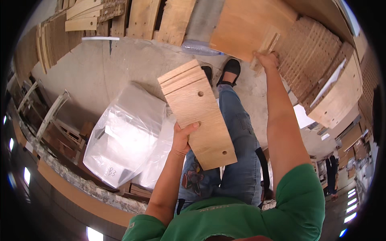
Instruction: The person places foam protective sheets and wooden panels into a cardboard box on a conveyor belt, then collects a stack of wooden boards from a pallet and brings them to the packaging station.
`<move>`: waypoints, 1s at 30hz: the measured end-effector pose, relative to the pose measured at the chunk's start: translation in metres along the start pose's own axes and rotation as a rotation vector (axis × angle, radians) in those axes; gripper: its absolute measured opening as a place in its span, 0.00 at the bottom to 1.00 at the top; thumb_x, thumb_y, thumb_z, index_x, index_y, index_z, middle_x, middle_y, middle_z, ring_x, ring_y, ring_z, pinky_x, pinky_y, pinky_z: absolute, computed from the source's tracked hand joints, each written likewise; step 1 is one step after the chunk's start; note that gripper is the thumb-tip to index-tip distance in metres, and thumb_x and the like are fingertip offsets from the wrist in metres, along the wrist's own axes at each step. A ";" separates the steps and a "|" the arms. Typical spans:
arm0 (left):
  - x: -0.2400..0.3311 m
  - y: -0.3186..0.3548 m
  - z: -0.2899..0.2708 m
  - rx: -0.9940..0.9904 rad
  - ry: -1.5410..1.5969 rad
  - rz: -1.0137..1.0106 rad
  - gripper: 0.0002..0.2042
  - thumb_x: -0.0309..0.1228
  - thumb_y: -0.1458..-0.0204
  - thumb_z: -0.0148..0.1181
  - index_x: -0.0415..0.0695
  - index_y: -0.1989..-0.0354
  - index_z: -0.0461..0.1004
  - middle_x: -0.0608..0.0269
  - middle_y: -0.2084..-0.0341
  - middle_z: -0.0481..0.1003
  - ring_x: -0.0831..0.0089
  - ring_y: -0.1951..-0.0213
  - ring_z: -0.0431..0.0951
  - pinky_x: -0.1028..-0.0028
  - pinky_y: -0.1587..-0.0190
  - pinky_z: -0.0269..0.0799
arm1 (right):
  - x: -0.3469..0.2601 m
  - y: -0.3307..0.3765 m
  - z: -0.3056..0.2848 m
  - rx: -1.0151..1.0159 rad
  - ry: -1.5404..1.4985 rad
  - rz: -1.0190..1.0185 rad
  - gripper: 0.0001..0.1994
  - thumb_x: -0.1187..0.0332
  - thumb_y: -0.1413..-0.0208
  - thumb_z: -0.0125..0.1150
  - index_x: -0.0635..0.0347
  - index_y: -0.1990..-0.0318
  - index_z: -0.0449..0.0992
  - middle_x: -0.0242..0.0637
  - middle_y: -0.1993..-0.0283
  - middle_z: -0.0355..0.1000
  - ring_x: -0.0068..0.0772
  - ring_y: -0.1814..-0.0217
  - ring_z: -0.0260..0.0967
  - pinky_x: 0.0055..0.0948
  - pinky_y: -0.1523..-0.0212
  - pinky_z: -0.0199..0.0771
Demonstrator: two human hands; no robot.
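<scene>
My left hand (185,137) is closed on a small stack of light wooden boards (209,120), its thumb lying across the top face. The top board has a round hole near each end, and the far ends of the boards are stepped one behind another. My right arm reaches far to the right, where my right hand (268,61) is closed on a narrow wooden board (270,43). That board is beside a large row of stacked boards (311,56) with holes along their edges; my fingers partly hide it.
A flat brown panel (245,26) lies beyond my right hand. Wooden pallet slats (140,18) and more stacked boards (60,38) stand along the far side. A plastic bottle (201,48) lies near my shoes. At left sits a white plastic-wrapped bundle (124,136).
</scene>
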State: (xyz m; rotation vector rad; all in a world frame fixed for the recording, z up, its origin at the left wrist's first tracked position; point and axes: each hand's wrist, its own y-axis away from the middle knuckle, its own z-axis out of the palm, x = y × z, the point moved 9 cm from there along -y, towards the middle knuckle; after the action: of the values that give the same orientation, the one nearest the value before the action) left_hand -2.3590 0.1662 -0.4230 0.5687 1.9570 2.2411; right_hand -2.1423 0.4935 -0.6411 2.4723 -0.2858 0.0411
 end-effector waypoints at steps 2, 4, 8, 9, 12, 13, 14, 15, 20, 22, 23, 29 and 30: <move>-0.006 0.001 0.006 -0.030 -0.021 -0.030 0.25 0.25 0.61 0.62 0.37 0.51 0.64 0.56 0.60 0.72 0.66 0.59 0.74 0.68 0.56 0.71 | 0.022 -0.017 0.028 -0.093 -0.052 -0.026 0.45 0.44 0.69 0.67 0.73 0.48 0.62 0.62 0.48 0.62 0.52 0.44 0.61 0.37 0.46 0.62; -0.005 -0.002 0.014 -0.054 0.002 -0.048 0.25 0.25 0.61 0.62 0.36 0.51 0.64 0.56 0.59 0.72 0.66 0.58 0.73 0.68 0.55 0.70 | 0.013 -0.023 0.040 -0.128 -0.042 -0.014 0.51 0.43 0.71 0.68 0.75 0.45 0.55 0.65 0.45 0.57 0.56 0.41 0.56 0.41 0.44 0.59; 0.000 -0.008 0.020 -0.058 0.025 -0.026 0.24 0.25 0.61 0.63 0.36 0.52 0.65 0.56 0.59 0.72 0.66 0.57 0.73 0.69 0.54 0.69 | -0.024 0.015 0.019 -0.102 -0.032 0.080 0.52 0.45 0.72 0.69 0.77 0.45 0.50 0.67 0.43 0.52 0.61 0.39 0.49 0.46 0.43 0.57; 0.002 -0.008 0.022 -0.058 0.044 -0.021 0.24 0.24 0.61 0.63 0.36 0.52 0.65 0.57 0.60 0.73 0.67 0.58 0.73 0.69 0.55 0.70 | -0.029 0.021 0.012 -0.091 -0.074 0.107 0.51 0.46 0.71 0.69 0.76 0.45 0.51 0.67 0.43 0.51 0.61 0.40 0.49 0.47 0.44 0.58; 0.011 -0.008 0.031 -0.055 0.065 -0.002 0.23 0.24 0.61 0.64 0.37 0.54 0.65 0.58 0.61 0.73 0.69 0.60 0.74 0.71 0.56 0.70 | -0.028 0.007 0.032 -0.020 -0.056 -0.020 0.43 0.51 0.68 0.68 0.72 0.48 0.56 0.63 0.50 0.61 0.54 0.46 0.59 0.41 0.48 0.64; 0.015 -0.007 0.032 -0.046 0.053 0.008 0.24 0.25 0.61 0.64 0.37 0.54 0.65 0.58 0.61 0.73 0.69 0.60 0.74 0.71 0.56 0.70 | -0.031 0.003 0.031 -0.010 -0.060 -0.070 0.41 0.53 0.66 0.68 0.72 0.49 0.57 0.61 0.52 0.64 0.53 0.48 0.63 0.39 0.50 0.66; 0.020 -0.005 0.033 -0.040 0.040 0.017 0.24 0.25 0.61 0.65 0.38 0.53 0.65 0.58 0.61 0.73 0.69 0.60 0.74 0.71 0.56 0.70 | -0.030 -0.003 0.039 -0.140 -0.185 -0.074 0.38 0.55 0.65 0.68 0.72 0.50 0.59 0.57 0.55 0.66 0.50 0.52 0.65 0.37 0.53 0.67; 0.023 -0.002 0.032 -0.026 0.034 0.026 0.24 0.25 0.62 0.65 0.38 0.53 0.65 0.58 0.61 0.73 0.69 0.60 0.74 0.71 0.56 0.70 | -0.037 0.003 0.036 -0.274 -0.301 -0.085 0.36 0.57 0.64 0.68 0.73 0.51 0.60 0.54 0.58 0.68 0.47 0.56 0.68 0.34 0.55 0.69; 0.053 0.017 0.034 -0.018 0.033 0.102 0.26 0.27 0.63 0.66 0.38 0.52 0.63 0.57 0.60 0.72 0.69 0.58 0.73 0.70 0.56 0.70 | -0.108 0.115 -0.081 -0.553 -0.606 -0.470 0.29 0.64 0.63 0.67 0.71 0.53 0.64 0.42 0.67 0.71 0.35 0.66 0.69 0.28 0.62 0.70; 0.067 0.026 0.035 -0.018 0.022 0.144 0.27 0.29 0.62 0.67 0.39 0.51 0.63 0.57 0.58 0.72 0.69 0.57 0.73 0.69 0.55 0.69 | -0.121 0.175 -0.141 -0.620 -0.665 -0.590 0.31 0.66 0.64 0.68 0.69 0.50 0.63 0.42 0.63 0.70 0.34 0.62 0.68 0.28 0.59 0.68; 0.076 0.032 0.037 -0.023 0.020 0.164 0.28 0.29 0.61 0.67 0.39 0.51 0.63 0.56 0.58 0.71 0.69 0.56 0.72 0.69 0.54 0.69 | -0.123 0.202 -0.168 -0.631 -0.679 -0.639 0.32 0.67 0.65 0.68 0.68 0.49 0.63 0.43 0.60 0.69 0.34 0.59 0.67 0.29 0.57 0.68; 0.124 0.081 0.068 -0.036 0.121 0.318 0.23 0.40 0.49 0.58 0.40 0.48 0.61 0.58 0.54 0.69 0.70 0.53 0.70 0.70 0.51 0.67 | -0.131 0.353 -0.276 -0.375 -0.524 -0.885 0.39 0.59 0.59 0.66 0.72 0.43 0.55 0.56 0.46 0.58 0.54 0.44 0.56 0.40 0.44 0.57; 0.129 0.087 0.076 -0.089 0.151 0.330 0.24 0.43 0.47 0.54 0.41 0.48 0.61 0.58 0.53 0.69 0.70 0.52 0.70 0.70 0.51 0.66 | -0.137 0.377 -0.291 -0.342 -0.520 -0.940 0.39 0.59 0.58 0.66 0.73 0.43 0.54 0.57 0.45 0.57 0.55 0.43 0.54 0.41 0.43 0.55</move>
State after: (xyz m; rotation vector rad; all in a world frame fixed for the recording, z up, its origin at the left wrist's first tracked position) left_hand -2.4379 0.2647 -0.3044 0.7825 1.9380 2.6231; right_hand -2.3446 0.4063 -0.1979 2.0098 0.6205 -0.9577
